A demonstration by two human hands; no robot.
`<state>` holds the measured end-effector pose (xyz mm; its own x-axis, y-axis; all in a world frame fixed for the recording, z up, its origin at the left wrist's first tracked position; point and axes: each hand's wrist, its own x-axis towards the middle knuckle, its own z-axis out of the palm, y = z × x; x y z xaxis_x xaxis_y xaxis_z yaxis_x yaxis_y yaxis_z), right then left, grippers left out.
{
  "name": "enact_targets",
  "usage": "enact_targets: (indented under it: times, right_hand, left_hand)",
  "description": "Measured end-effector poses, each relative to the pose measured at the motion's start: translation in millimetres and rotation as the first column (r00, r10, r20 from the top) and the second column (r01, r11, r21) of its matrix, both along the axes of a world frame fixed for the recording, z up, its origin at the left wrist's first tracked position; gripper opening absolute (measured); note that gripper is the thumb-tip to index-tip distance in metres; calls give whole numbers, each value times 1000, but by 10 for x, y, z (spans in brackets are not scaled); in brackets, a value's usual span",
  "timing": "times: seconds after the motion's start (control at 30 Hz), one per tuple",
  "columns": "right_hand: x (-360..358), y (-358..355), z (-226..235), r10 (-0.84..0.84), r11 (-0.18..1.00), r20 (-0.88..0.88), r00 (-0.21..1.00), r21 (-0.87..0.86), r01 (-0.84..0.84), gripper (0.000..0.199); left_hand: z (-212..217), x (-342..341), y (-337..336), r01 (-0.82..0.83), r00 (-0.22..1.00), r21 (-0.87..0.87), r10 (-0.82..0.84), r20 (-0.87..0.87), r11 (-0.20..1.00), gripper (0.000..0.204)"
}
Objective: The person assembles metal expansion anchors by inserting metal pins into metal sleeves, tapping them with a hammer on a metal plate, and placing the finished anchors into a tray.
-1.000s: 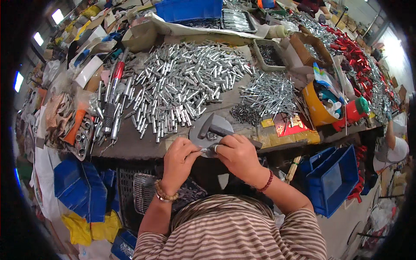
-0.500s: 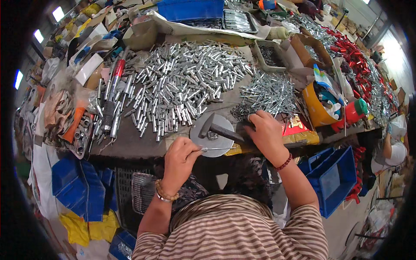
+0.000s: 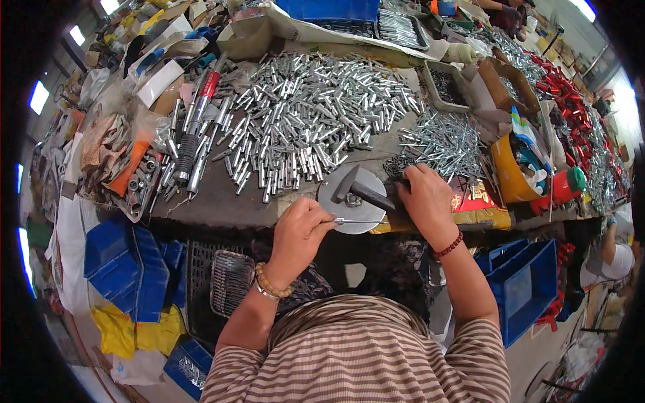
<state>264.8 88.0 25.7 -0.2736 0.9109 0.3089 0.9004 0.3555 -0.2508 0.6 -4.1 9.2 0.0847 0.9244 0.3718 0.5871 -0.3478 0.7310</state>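
Nearest the camera is the person's brown-and-white striped shirt [image 3: 363, 356], with both forearms reaching up from it to the edge of the dark, cluttered work surface [image 3: 222, 201]. The left hand [image 3: 299, 232], with a beaded bracelet at its wrist, has its grip pinched together on one end of a thin silver metal rod [image 3: 359, 221], which lies flat across the near edge of a round grey metal disc [image 3: 336, 201] at the front of the surface. The right hand [image 3: 424, 198] rests just beside that disc with its grip closed over the handle end of a dark-headed hammer [image 3: 356, 188], whose head lies on the disc (a dark red bead bracelet circles this wrist). Beyond the right hand lies a loose scatter of thin silver pins [image 3: 440, 141]. Further back, a broad heap of short silver metal tubes [image 3: 309, 114] covers the middle of the surface, with a red-handled tool [image 3: 207, 87] to its left. Below the surface on the left stand blue plastic bins [image 3: 127, 269], and another blue bin [image 3: 527, 285] on the right.
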Motion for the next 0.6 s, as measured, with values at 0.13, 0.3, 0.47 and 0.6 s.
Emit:
enact_targets:
  times: [0.13,0.3,0.47,0.6]
  right_hand:
    - [34,32,-36,15,1000,26,1000,1,-15,19]
    - [86,23,-84,-22,1000,-68,997,11,23,20]
    - [6,-77,84,-2,999,-248,969,-52,-11,20]
    - [-262,-296,143,276,952,-472,837,14,-306,20]
  left_hand:
    - [1,13,-3,-13,1000,-16,14,2,1000,14]
    - [-19,22,6,-22,1000,0,22,16,1000,11]
    - [-13,8,-9,-30,1000,-6,30,-4,1000,11]
    - [-1,27,1,-27,999,6,28,-26,1000,10]
